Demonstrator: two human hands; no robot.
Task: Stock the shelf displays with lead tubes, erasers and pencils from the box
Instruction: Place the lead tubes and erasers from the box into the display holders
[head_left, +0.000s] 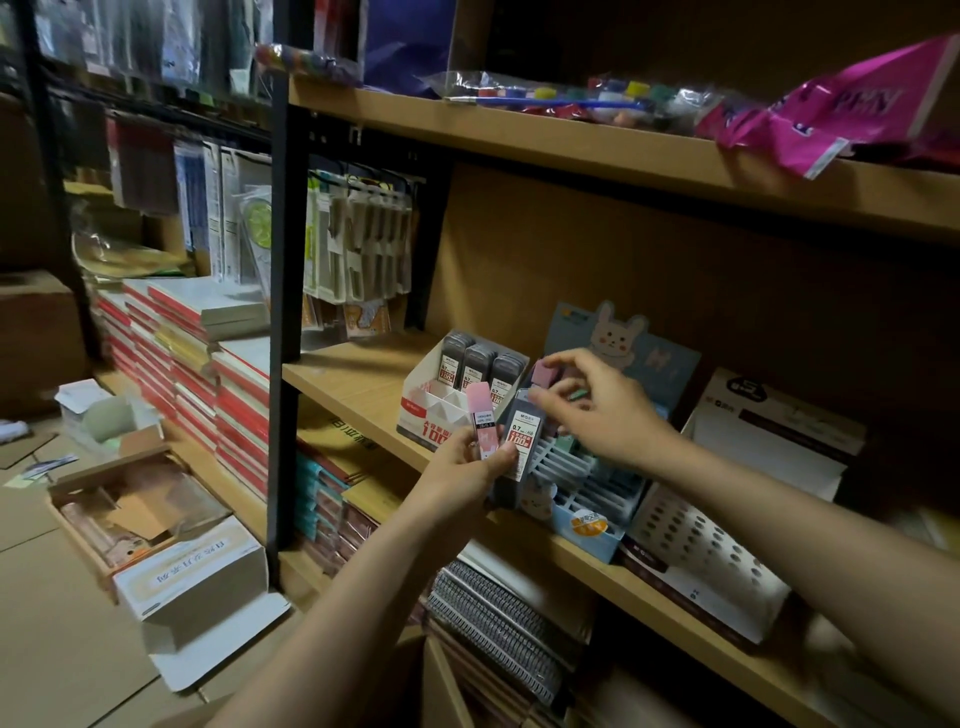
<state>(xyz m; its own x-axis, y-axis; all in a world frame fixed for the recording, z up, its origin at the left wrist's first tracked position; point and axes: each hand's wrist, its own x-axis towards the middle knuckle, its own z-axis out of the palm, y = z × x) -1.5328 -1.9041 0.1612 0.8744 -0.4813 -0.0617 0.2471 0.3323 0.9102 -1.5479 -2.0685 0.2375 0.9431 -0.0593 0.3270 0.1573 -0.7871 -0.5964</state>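
Gripping two lead tubes upright, left hand at picture centre: pink lead tube and dark lead tube, fingers curled round both. Right hand at 3 o'clock of tubes, thumb and forefinger pinching dark tube's top end. Red-and-white display box at 11 o'clock of left hand, more grey tubes standing inside. Blue rabbit display behind hands holds erasers. All on wooden shelf. Open cardboard box on floor at 8 o'clock.

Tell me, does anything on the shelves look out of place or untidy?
Yes. A pink bag on the top shelf lies crumpled and hangs over its front edge. The displays below look orderly.
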